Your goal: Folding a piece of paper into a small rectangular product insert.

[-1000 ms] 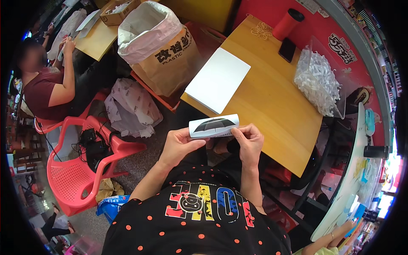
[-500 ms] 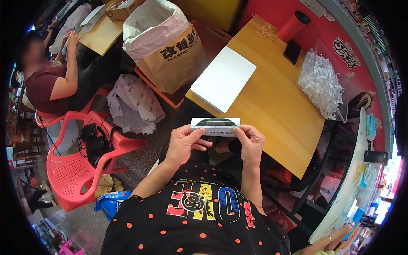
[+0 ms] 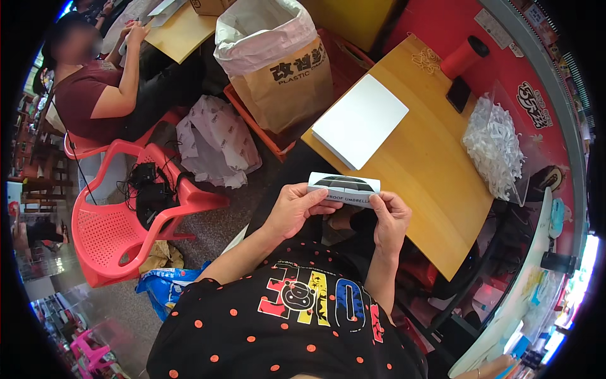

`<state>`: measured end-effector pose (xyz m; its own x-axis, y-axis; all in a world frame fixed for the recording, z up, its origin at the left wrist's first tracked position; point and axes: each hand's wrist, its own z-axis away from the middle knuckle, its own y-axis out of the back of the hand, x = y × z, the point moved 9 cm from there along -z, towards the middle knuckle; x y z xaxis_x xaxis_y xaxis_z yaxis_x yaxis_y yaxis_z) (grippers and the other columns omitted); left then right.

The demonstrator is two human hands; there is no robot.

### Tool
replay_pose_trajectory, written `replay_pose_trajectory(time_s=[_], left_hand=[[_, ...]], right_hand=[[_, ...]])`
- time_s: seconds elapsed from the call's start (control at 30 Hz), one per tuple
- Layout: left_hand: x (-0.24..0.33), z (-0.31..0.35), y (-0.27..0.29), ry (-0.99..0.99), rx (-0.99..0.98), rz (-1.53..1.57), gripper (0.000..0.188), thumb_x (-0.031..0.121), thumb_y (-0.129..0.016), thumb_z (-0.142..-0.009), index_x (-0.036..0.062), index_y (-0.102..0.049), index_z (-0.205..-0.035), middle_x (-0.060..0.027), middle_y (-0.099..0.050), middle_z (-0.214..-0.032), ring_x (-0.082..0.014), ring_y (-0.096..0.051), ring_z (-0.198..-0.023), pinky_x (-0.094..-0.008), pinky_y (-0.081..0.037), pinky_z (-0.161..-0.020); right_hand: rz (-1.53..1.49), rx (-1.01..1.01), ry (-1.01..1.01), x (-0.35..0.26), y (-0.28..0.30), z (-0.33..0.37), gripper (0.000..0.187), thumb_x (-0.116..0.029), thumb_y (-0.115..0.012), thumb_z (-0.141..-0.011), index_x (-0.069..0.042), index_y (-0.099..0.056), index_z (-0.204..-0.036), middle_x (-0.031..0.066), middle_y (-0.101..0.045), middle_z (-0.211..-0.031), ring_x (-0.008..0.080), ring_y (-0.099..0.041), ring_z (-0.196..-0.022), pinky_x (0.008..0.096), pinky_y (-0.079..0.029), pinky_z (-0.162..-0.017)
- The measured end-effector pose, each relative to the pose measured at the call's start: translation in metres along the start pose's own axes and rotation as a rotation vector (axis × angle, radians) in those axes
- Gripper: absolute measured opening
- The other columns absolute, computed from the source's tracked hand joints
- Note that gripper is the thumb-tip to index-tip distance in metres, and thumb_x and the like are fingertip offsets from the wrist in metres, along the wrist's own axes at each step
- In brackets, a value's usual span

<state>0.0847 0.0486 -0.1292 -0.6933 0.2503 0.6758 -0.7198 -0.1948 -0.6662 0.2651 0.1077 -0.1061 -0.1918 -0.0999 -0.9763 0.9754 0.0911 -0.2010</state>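
So, left hand (image 3: 294, 211) and right hand (image 3: 392, 224), both pinching one curled printed sheet (image 3: 344, 187); one white stack (image 3: 363, 120), one phone (image 3: 459, 95), one red cylinder (image 3: 463, 58) on one table (image 3: 435, 170).

Head-mounted fisheye here — peering steeply down over black shirt (image 3: 290, 335), left hand (image 3: 294, 211) and right hand (image 3: 391, 223) close, mid-frame — straight edges bending toward rim.

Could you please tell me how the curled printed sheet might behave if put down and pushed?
The curled printed sheet looks like paper, pinched by the left hand and right hand, so it is probably light and easily creased. It may spring open, as no band shows around it. Its rounded shape suggests it could roll.
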Motion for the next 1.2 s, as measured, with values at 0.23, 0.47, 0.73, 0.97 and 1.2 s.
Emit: replay_pose_trajectory(time_s=[0.23, 0.47, 0.73, 0.97, 1.2], left_hand=[[0.007, -0.001, 0.003, -0.097, 0.044, -0.114, 0.023, 0.012, -0.054, -0.094, -0.0056, -0.062, -0.106, -0.0161, -0.067, -0.098, -0.0213, -0.068, -0.087, -0.0309, -0.056, -0.078], [0.010, 0.002, -0.005, -0.123, 0.032, -0.184, 0.023, 0.013, -0.054, -0.094, -0.0048, -0.064, -0.105, -0.0149, -0.068, -0.096, -0.0207, -0.068, -0.085, -0.0311, -0.056, -0.077], [0.015, 0.000, -0.009, -0.079, 0.019, -0.226, 0.020, 0.011, -0.057, -0.092, -0.0030, -0.064, -0.104, -0.0111, -0.067, -0.096, -0.0170, -0.066, -0.086, -0.0280, -0.055, -0.072], [0.018, 0.000, -0.013, -0.124, -0.116, -0.424, 0.021, 0.009, -0.059, -0.091, -0.0031, -0.064, -0.107, -0.0089, -0.067, -0.095, -0.0141, -0.065, -0.083, -0.0250, -0.054, -0.069], [0.008, -0.002, -0.007, 0.025, -0.043, -0.240, 0.022, 0.007, -0.057, -0.091, -0.0059, -0.063, -0.107, -0.0138, -0.067, -0.094, -0.0214, -0.068, -0.084, -0.0278, -0.057, -0.072]], right_hand=[[-0.131, -0.078, -0.170, 0.003, -0.015, 0.002, 0.017, -0.003, -0.065, -0.085, 0.007, -0.060, -0.099, 0.0077, -0.066, -0.081, 0.0058, -0.052, -0.049, 0.0163, -0.037, -0.043], [-0.206, -0.129, -0.202, 0.012, -0.031, 0.005, 0.015, -0.002, -0.062, -0.086, 0.006, -0.059, -0.099, 0.0087, -0.066, -0.081, 0.0067, -0.053, -0.044, 0.0166, -0.037, -0.037], [-0.297, -0.125, -0.165, 0.012, -0.029, 0.001, 0.011, -0.002, -0.061, -0.088, 0.005, -0.060, -0.095, 0.0072, -0.064, -0.076, 0.0050, -0.048, -0.041, 0.0176, -0.034, -0.037], [-0.311, -0.135, -0.146, 0.015, -0.028, -0.003, 0.009, 0.000, -0.061, -0.087, 0.005, -0.060, -0.094, 0.0068, -0.063, -0.078, 0.0025, -0.042, -0.041, 0.0155, -0.031, -0.035], [-0.286, -0.128, -0.141, 0.017, -0.027, -0.004, 0.009, 0.000, -0.061, -0.088, 0.006, -0.060, -0.093, 0.0066, -0.063, -0.075, 0.0037, -0.045, -0.041, 0.0168, -0.033, -0.037]])
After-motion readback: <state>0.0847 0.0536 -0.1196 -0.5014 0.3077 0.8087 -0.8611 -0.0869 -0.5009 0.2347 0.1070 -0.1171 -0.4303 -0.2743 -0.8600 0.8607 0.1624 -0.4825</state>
